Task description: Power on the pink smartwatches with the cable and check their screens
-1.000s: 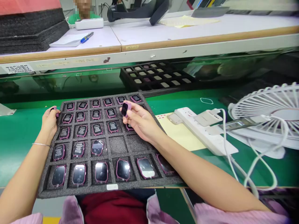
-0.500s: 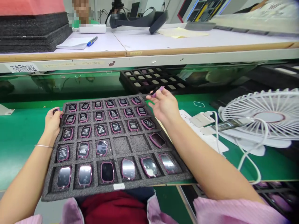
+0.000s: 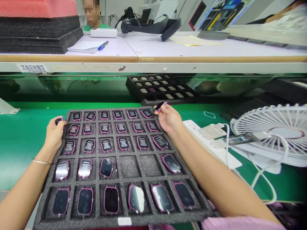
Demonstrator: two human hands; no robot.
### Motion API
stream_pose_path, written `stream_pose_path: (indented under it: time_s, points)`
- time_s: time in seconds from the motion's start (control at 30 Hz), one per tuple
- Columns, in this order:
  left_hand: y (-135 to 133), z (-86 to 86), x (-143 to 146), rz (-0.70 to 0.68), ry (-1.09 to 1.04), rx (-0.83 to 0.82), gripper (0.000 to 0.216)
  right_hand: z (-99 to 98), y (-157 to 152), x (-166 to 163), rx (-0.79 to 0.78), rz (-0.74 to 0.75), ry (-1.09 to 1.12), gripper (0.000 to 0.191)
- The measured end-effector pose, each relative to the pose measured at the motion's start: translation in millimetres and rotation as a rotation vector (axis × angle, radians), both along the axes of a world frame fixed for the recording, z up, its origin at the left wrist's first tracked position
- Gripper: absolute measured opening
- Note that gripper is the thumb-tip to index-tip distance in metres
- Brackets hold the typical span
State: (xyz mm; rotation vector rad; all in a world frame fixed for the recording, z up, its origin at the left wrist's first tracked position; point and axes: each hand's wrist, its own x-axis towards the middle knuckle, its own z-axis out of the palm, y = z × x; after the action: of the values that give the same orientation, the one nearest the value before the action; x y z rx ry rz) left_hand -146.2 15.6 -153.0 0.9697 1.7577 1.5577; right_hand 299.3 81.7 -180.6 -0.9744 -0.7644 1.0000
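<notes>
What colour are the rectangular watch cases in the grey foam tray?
The watch cases are purple, clearest in the head view.

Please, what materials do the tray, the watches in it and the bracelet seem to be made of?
Tray: probably foam, matte dark grey, by its speckled, grainy surface.
Watches: glossy fronts, glass or clear plastic, by the bright reflections; purple frames may be metal or plastic.
Bracelet: likely metal, polished, by its thin silvery shine.

A white shelf (image 3: 155, 50) is running left to right beyond a green worktop (image 3: 21, 137), a pale wall (image 3: 109, 7) standing far behind.
</notes>
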Motion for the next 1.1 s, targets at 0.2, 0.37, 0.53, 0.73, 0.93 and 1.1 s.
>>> stream_pose_path:
  time_s: [0.2,0.37,0.53,0.73,0.93,1.1]
  points:
    - [22.4,0.9,24.3,-0.029,-0.085,0.015,0.038,4.1,14.4,17.9,0.001,-0.038,-0.008,0.031]
    - [49.1,1.7,24.0,0.016,-0.112,0.05,0.031,10.9,52.7,7.7,-0.01,-0.021,-0.004,0.031]
    - [60.0,7.1,19.7,0.043,-0.109,0.063,0.025,14.0,61.9,-1.7,-0.029,0.014,-0.012,0.032]
    - [45.5,9.6,27.3,0.013,-0.107,0.05,0.03,14.7,34.6,2.7,-0.047,-0.006,-0.02,0.026]
    - [36.8,25.8,30.0,0.046,-0.011,0.061,0.032,40.7,18.7,-6.2,-0.075,-0.019,-0.064,0.027]
    - [0.1,67.6,68.9,-0.315,0.181,0.132,0.038,82.5,-45.2,-49.4,-0.128,0.488,-0.031,0.034]
